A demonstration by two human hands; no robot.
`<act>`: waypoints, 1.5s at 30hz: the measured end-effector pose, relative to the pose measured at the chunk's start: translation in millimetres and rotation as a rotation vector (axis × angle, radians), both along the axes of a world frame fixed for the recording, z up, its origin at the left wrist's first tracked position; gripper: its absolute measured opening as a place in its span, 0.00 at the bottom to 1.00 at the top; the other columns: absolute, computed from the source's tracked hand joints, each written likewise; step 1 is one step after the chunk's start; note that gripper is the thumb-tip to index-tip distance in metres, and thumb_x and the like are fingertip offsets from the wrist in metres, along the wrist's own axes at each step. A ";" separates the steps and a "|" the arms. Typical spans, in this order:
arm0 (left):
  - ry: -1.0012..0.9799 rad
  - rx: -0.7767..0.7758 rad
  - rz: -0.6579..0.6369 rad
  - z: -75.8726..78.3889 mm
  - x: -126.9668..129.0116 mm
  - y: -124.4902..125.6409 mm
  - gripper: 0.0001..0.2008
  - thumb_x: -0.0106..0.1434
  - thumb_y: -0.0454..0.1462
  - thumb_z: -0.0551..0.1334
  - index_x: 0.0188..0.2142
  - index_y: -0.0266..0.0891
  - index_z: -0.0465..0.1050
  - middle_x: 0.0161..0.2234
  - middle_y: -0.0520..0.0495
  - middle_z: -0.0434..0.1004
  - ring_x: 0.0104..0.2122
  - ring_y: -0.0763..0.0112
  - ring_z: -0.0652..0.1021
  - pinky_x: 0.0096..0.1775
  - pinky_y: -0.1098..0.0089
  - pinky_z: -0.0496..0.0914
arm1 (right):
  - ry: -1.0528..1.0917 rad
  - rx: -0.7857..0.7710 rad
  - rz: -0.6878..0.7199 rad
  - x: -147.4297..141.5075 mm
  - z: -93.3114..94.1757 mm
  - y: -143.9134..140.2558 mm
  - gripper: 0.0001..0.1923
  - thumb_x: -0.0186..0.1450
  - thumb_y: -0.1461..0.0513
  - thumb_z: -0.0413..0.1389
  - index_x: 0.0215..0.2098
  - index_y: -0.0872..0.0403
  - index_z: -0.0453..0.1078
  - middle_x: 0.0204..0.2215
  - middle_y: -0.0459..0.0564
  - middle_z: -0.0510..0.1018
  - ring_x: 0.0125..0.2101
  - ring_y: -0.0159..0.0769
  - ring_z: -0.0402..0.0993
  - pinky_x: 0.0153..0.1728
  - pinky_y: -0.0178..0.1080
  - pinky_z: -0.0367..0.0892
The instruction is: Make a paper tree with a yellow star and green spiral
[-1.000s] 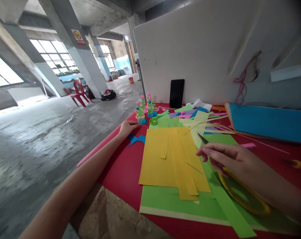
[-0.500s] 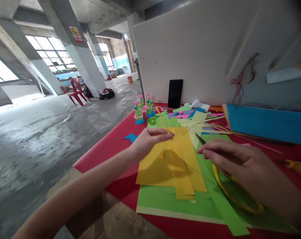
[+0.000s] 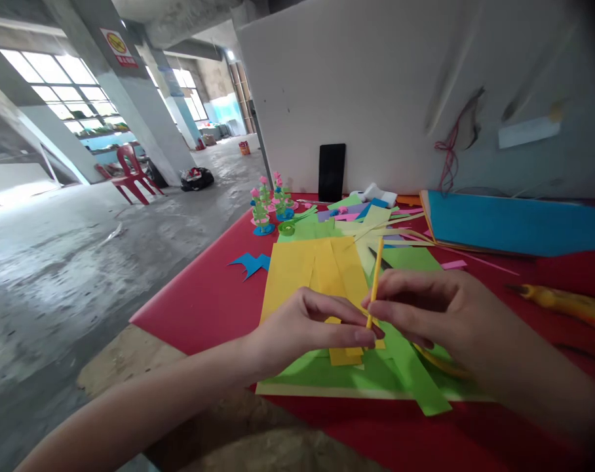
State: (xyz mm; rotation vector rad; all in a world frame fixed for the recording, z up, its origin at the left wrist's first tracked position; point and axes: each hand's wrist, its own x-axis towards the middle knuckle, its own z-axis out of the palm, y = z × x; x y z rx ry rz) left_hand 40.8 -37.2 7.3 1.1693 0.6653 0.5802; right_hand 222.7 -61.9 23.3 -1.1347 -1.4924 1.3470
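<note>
**A:** What are the hands doing?

**B:** Both meet over the middle of the table. The left hand (image 3: 310,328) is pinched shut, thumb and forefinger on the lower end of a thin yellow paper strip (image 3: 375,280). The right hand (image 3: 425,308) is curled around the same strip from the other side, fingertips touching it just beside the left fingers. The strip stands nearly upright between them.

**B:** A dark slim tool (image 3: 383,261) shows just past the right fingers; whether that hand holds it, I cannot tell.

**A:** What lies under them?

**B:** Yellow paper sheets (image 3: 307,269) cut into bands, on top of a green sheet (image 3: 322,373), all on a red table (image 3: 204,301).

**A:** And farther out?

**B:** Small paper flowers (image 3: 268,206) near the far left edge, a blue paper scrap (image 3: 251,263), a blue folder (image 3: 514,226) at right, and a white board (image 3: 356,85) standing behind.

**A:** Which step does this look like?

**B:** I judge it the start of rolling or curling the strip. The next move seems to call for a steady pinch at its end and even tension, since thin paper kinks easily.
</note>
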 end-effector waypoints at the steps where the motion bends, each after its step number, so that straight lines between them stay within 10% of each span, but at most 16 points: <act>1: -0.021 -0.012 -0.008 0.2 -0.2 -0.1 0.04 0.51 0.32 0.66 0.27 0.42 0.78 0.29 0.56 0.78 0.31 0.80 0.75 0.36 0.80 0.68 | 0.024 -0.022 -0.009 -0.5 -0.8 0.2 0.02 0.51 0.61 0.62 0.25 0.51 0.74 0.17 0.40 0.65 0.16 0.21 0.57 0.15 0.26 0.54; 11: -0.122 -0.055 -0.063 -4.0 -2.9 0.2 0.05 0.55 0.31 0.62 0.30 0.39 0.78 0.29 0.54 0.78 0.33 0.81 0.74 0.38 0.81 0.67 | 0.174 -0.253 -0.125 -9.8 -0.6 -2.8 0.08 0.47 0.59 0.65 0.25 0.51 0.74 0.14 0.39 0.62 0.15 0.19 0.52 0.14 0.25 0.47; 45: -0.129 -0.249 0.001 -21.7 -2.9 3.2 0.02 0.48 0.30 0.67 0.24 0.36 0.75 0.25 0.55 0.77 0.27 0.80 0.74 0.36 0.76 0.66 | 0.256 -0.275 0.101 -9.6 -28.5 3.3 0.04 0.57 0.62 0.58 0.25 0.52 0.73 0.16 0.41 0.67 0.16 0.20 0.57 0.17 0.25 0.53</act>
